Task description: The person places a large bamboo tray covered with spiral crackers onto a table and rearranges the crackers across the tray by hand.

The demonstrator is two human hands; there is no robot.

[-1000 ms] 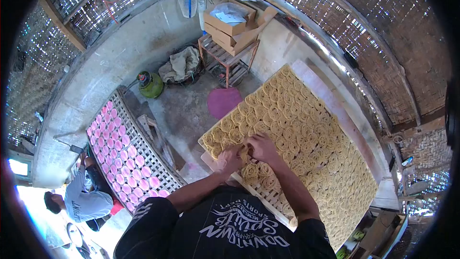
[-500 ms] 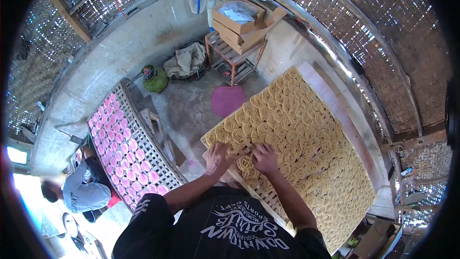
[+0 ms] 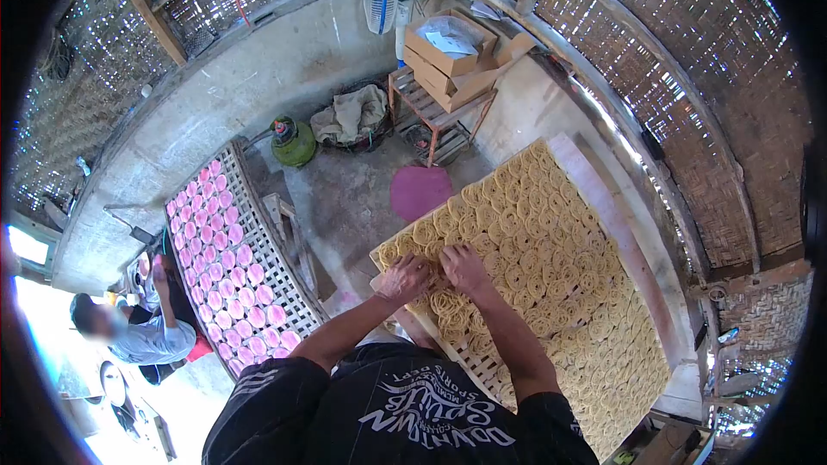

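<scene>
Both hands down on yellow coils, near edge of lattice tray

Lattice tray runs from under the hands off to their right, mostly covered in yellow coils; some bare slats just nearer than the right hand. Left hand and right hand side by side on the coils, fingers bent; can't tell if either grips one. Left of the hands: second tray with rows of pink discs, co-worker beyond it. Ahead of the hands: purple mat, then wooden rack bearing an open cardboard box with a clear bag inside. Ahead-left: green gas cylinder beside a basket holding a cloth sack. Vs half a second ago: hands closer together, co-worker's arm has shifted.
</scene>
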